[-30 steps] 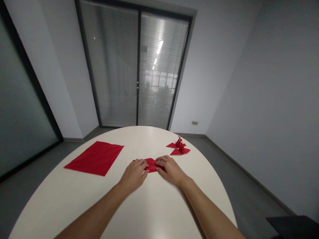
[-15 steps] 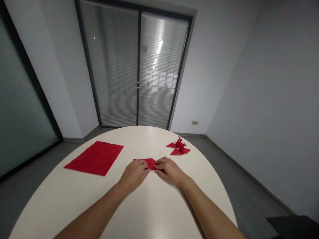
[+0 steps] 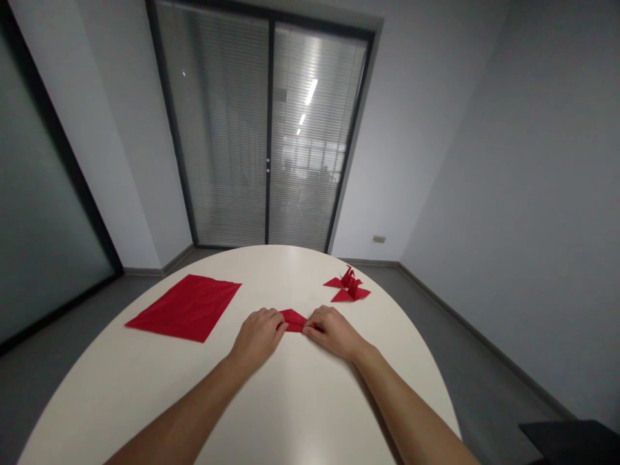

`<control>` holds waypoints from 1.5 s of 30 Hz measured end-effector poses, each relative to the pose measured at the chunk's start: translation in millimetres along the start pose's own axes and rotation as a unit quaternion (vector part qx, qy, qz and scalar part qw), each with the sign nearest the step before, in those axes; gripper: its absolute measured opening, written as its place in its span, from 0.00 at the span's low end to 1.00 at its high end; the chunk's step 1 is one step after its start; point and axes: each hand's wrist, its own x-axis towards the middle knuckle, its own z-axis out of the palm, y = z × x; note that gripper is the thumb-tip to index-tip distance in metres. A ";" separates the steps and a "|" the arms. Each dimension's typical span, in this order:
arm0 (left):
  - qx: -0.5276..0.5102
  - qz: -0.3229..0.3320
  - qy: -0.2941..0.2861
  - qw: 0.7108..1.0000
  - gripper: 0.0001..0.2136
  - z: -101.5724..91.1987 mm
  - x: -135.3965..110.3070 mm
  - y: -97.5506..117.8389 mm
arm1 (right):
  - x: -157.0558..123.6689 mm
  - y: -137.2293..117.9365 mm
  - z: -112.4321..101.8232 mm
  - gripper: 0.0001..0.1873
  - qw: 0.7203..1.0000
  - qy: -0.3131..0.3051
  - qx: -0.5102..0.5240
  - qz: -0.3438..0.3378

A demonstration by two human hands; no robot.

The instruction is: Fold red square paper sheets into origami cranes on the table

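Note:
A small folded piece of red paper lies on the table between my hands, with a crease running along it. My left hand is closed over its left end, thumb against the fingers. On the other end, my right hand pinches the paper between thumb and fingers. Both ends of the paper are hidden under my fingers.
The round white table carries a flat, creased red paper sheet at the left. Folded red paper cranes stand close together at the back right. A black object shows at the lower right, beyond the table.
My hands have drawn slightly apart along the red paper, and more of its middle shows. My left fingers have curled in closer. The sheet and the cranes have not moved.

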 end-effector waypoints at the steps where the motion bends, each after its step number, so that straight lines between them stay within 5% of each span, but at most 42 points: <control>1: 0.000 -0.002 -0.001 1.000 0.09 0.0 0.2 -0.1 | -0.4 0.7 0.4 0.08 1.000 0.002 0.008 0.012; 28: 0.016 0.013 -0.041 0.999 0.10 1.8 -1.0 -3.7 | -10.8 19.2 -10.0 0.09 0.996 -0.064 0.066 0.019; 31: 0.027 0.024 -0.040 0.999 0.12 2.4 -1.9 -1.9 | -11.6 19.7 -9.0 0.05 0.997 -0.033 0.064 0.022; 34: 0.034 0.030 -0.039 0.998 0.11 0.3 -2.8 2.5 | -10.3 18.8 -8.3 0.13 0.998 -0.016 0.064 -0.001; 45: 0.004 0.019 0.000 1.000 0.14 -0.7 -5.3 10.4 | -7.7 12.0 -5.7 0.10 0.998 -0.054 0.017 -0.025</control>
